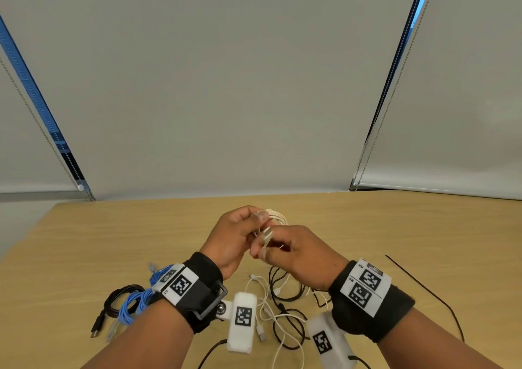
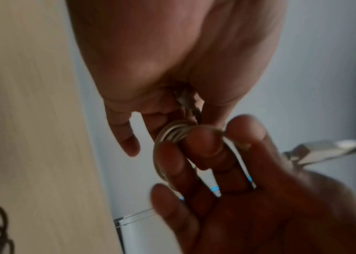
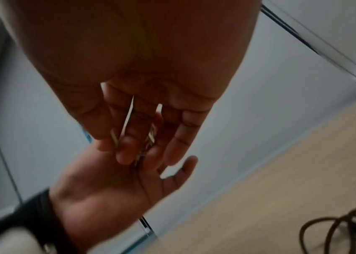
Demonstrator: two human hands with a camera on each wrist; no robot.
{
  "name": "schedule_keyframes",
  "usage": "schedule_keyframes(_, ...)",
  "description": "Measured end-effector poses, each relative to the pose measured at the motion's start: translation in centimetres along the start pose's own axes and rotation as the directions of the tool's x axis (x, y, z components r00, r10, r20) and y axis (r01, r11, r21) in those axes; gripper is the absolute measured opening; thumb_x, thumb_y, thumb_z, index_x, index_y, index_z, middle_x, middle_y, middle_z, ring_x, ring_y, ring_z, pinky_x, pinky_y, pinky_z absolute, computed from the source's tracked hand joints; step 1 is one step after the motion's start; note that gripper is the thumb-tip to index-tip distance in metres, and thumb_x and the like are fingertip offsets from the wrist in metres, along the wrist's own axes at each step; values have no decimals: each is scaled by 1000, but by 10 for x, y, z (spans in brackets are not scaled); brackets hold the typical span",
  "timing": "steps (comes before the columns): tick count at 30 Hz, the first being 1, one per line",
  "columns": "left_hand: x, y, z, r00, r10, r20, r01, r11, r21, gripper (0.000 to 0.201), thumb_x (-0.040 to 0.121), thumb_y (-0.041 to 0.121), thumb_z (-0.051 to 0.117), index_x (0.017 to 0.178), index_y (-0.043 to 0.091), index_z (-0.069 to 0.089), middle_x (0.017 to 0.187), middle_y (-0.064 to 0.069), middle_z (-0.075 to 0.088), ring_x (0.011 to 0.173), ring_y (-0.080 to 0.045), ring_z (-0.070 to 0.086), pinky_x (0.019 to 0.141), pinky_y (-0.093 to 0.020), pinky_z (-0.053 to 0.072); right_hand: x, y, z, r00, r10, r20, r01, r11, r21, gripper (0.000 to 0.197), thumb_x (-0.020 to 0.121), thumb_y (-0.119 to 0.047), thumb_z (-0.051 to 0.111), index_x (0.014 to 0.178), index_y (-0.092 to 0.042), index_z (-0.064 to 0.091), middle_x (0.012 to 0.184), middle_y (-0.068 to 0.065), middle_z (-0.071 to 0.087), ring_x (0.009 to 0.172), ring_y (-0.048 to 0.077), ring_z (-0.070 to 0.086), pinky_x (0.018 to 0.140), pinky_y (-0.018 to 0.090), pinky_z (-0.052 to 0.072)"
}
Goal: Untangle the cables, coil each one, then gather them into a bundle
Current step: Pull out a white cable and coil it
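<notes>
A white cable (image 1: 276,216) is wound into a small coil and held above the table between both hands. My left hand (image 1: 254,219) pinches the coil from the left. My right hand (image 1: 265,245) grips it from the right, with a silver USB plug (image 1: 267,236) by its fingers. In the left wrist view the coil (image 2: 172,132) sits between the left hand (image 2: 168,115) and the curled fingers (image 2: 205,149) of the right hand, and the plug (image 2: 316,152) sticks out to the right. In the right wrist view white strands (image 3: 127,120) cross the right hand (image 3: 129,146).
On the wooden table (image 1: 395,227) below my wrists lie a blue cable (image 1: 131,305), a coiled black cable (image 1: 117,298), a tangle of black cable (image 1: 284,286) and loose white cable (image 1: 271,313). A thin black cable (image 1: 423,286) runs along the right side.
</notes>
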State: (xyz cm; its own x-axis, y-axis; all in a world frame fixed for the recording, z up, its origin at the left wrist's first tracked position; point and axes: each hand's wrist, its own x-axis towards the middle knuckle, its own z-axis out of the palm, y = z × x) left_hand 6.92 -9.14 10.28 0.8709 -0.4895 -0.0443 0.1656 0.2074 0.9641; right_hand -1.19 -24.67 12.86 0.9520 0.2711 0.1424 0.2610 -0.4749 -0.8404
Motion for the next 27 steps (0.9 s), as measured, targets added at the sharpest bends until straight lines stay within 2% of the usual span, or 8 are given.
schedule_keyframes(4, 0, -11, 1, 998, 53, 35, -60, 971, 232, 28, 101, 24, 54, 77, 19, 68, 73, -5, 61, 70, -20, 53, 70, -34, 49, 6, -3, -6, 995, 103, -9, -94, 940, 329, 9, 93, -15, 65, 99, -12, 71, 98, 15, 74, 84, 24, 73, 72, 31, 58)
schedule_keyframes(7, -3, -18, 4, 999, 22, 41, -33, 950, 310, 40, 104, 46, 45, 83, 22, 69, 64, 1, 54, 64, -18, 52, 69, -33, 49, 12, -1, -15, 981, 167, -102, -109, 900, 423, 4, 91, -13, 69, 90, -16, 71, 77, 8, 71, 62, 16, 64, 57, 27, 53)
schedule_keyframes(10, -9, -19, 6, 992, -47, 116, 16, 967, 256, 49, 98, 60, 44, 77, 18, 61, 64, 1, 49, 63, -19, 52, 75, -36, 48, 19, 6, -29, 944, 281, -173, -167, 860, 483, 16, 89, -2, 67, 83, -17, 70, 70, 4, 65, 55, 14, 56, 51, 28, 48)
schedule_keyframes(14, -12, -17, 9, 966, -63, 251, 27, 989, 145, 14, 88, 25, 55, 84, 14, 61, 72, -3, 58, 72, -20, 59, 85, -45, 48, 21, 16, -36, 908, 377, -183, -204, 780, 592, 16, 89, 0, 65, 88, -16, 61, 69, 5, 63, 54, 15, 56, 48, 28, 48)
schedule_keyframes(18, -12, -20, 9, 957, -40, 287, 23, 998, 63, 14, 97, 18, 52, 97, 6, 60, 81, -1, 65, 81, -15, 64, 81, -34, 56, 16, 28, -31, 872, 449, -195, -237, 736, 634, 12, 88, -9, 71, 91, -15, 62, 79, 6, 66, 64, 17, 60, 57, 33, 51)
schedule_keyframes(20, -12, -21, 10, 969, -10, 248, 0, 999, 41, 16, 104, 14, 49, 103, 7, 63, 85, -4, 68, 84, -15, 67, 80, -34, 58, 12, 33, -25, 857, 474, -205, -289, 769, 570, 10, 89, -19, 72, 92, -11, 66, 87, 7, 67, 75, 22, 60, 66, 38, 51)
schedule_keyframes(22, -9, -23, 12, 987, 28, 157, -46, 992, 116, 19, 106, 14, 47, 110, 9, 65, 94, -7, 70, 91, -18, 68, 83, -41, 60, 10, 37, -16, 849, 487, -205, -338, 798, 498, 18, 93, -25, 68, 91, -8, 72, 87, 8, 69, 79, 22, 58, 62, 32, 50)
schedule_keyframes(27, 0, -26, 15, 994, 101, 32, -105, 921, 375, 15, 105, 19, 49, 100, 21, 63, 115, -18, 63, 97, -26, 70, 74, -36, 63, 11, 37, -8, 846, 511, -154, -345, 744, 572, 20, 99, -15, 59, 92, -6, 76, 82, 10, 75, 68, 17, 63, 58, 26, 54)
